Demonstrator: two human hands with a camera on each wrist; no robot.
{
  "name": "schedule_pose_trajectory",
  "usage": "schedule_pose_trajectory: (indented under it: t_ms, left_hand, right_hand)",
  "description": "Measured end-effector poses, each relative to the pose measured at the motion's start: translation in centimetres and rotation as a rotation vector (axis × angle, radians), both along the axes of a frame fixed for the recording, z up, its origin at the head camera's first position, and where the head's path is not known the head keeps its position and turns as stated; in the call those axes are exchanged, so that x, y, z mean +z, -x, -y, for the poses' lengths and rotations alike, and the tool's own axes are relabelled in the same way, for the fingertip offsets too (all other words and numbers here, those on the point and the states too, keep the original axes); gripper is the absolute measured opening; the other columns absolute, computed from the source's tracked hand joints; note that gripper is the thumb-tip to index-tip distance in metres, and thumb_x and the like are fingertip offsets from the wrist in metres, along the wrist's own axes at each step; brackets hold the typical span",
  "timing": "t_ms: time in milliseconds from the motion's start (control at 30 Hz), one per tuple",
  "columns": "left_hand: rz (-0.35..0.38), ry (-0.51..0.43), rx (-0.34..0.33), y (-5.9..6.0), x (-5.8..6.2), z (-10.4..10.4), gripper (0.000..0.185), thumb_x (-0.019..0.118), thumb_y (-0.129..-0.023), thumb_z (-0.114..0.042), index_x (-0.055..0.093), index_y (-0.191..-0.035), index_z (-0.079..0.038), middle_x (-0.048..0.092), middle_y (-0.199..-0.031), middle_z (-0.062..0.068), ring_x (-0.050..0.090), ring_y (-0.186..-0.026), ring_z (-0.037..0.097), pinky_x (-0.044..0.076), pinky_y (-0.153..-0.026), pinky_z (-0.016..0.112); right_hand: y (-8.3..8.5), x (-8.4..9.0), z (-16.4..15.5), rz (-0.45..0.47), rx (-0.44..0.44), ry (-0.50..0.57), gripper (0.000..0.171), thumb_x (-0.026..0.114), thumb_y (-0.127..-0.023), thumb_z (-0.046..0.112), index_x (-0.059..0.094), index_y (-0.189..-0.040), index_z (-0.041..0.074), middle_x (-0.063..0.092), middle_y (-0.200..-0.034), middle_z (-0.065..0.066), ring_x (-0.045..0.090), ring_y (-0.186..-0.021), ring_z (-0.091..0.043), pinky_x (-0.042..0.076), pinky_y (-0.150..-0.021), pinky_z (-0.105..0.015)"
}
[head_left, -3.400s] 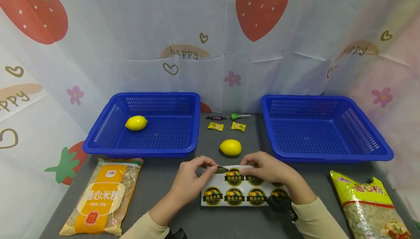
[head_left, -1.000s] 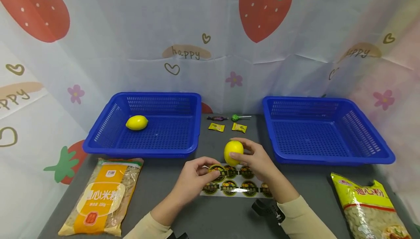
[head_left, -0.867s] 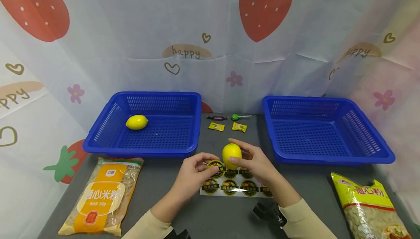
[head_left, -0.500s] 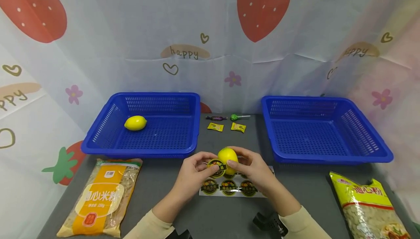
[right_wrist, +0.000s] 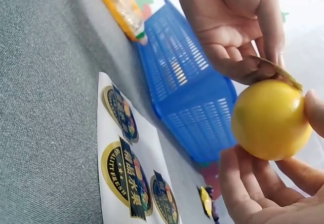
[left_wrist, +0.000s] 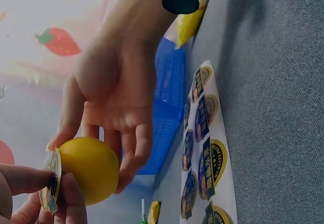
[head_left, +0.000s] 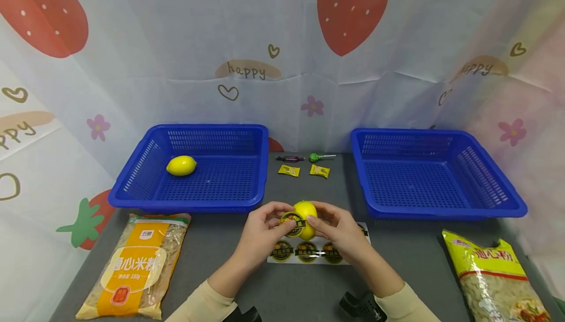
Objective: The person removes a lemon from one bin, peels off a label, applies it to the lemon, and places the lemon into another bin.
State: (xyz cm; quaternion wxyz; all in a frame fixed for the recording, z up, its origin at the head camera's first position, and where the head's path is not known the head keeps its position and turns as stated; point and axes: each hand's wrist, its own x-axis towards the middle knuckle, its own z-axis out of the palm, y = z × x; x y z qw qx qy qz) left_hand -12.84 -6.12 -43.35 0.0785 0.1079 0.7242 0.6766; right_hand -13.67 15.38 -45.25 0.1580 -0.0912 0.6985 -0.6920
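A yellow lemon [head_left: 306, 211] is held above the table by my right hand [head_left: 340, 226], thumb on the near side and fingers behind. My left hand [head_left: 265, 228] pinches a round black-and-gold sticker [head_left: 292, 224] between thumb and fingers, right against the lemon's left side. In the left wrist view the sticker [left_wrist: 54, 178] stands edge-on beside the lemon [left_wrist: 90, 169]; whether it is stuck on, I cannot tell. Below both hands lies a white sheet [head_left: 315, 258] of the same stickers, partly covered by the right hand.
The left blue basket [head_left: 190, 204] contains another lemon [head_left: 181, 165]; a second blue basket [head_left: 446, 211] stands at right. Between them lie wrapped candies [head_left: 289, 170] and a green lollipop [head_left: 314, 157]. Pasta bags lie at left [head_left: 137, 265] and right [head_left: 494, 273].
The left hand has taken a sticker off the sheet. The right hand has picked up the lemon from the table and brought it down and left against the sticker.
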Motion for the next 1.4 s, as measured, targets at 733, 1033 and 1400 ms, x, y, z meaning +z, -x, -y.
schedule_pose_trajectory:
  t_ms: [733,1033,1400]
  left_hand:
    - [-0.094,0.095,0.069,-0.37,0.61,-0.68,0.022,0.074,-0.091,-0.007,0.07,-0.112,-0.009,0.071,-0.095,0.009,0.05,-0.054,0.008,0.04,-0.049,0.019]
    - [-0.13,0.125,0.089,-0.43,0.6,-0.74,0.021,0.078,-0.089,-0.014,0.07,-0.108,-0.01,0.072,-0.091,0.006,0.066,-0.074,0.012,0.056,-0.066,0.022]
    - [-0.144,0.153,0.09,-0.38,0.35,-0.94,0.019,0.079,-0.088,-0.016,0.067,-0.102,-0.01,0.07,-0.084,0.004,0.065,-0.077,0.015,0.053,-0.065,0.024]
  right_hand:
    - [-0.51,0.56,-0.05,-0.077,-0.023,-0.048,0.055,0.071,-0.096,0.022,0.05,-0.143,0.004,0.062,-0.133,-0.023,0.068,-0.112,-0.028,0.059,-0.087,-0.029]
    - [-0.59,0.57,0.01,-0.056,-0.042,-0.017,0.053,0.071,-0.096,0.02,0.053,-0.144,0.006,0.061,-0.134,-0.02,0.069,-0.111,-0.021,0.06,-0.086,-0.033]
    - [-0.56,0.49,-0.06,-0.103,-0.034,-0.046,0.051,0.068,-0.098,0.021,0.052,-0.143,0.002,0.063,-0.134,-0.023,0.067,-0.116,-0.029,0.059,-0.088,-0.032]
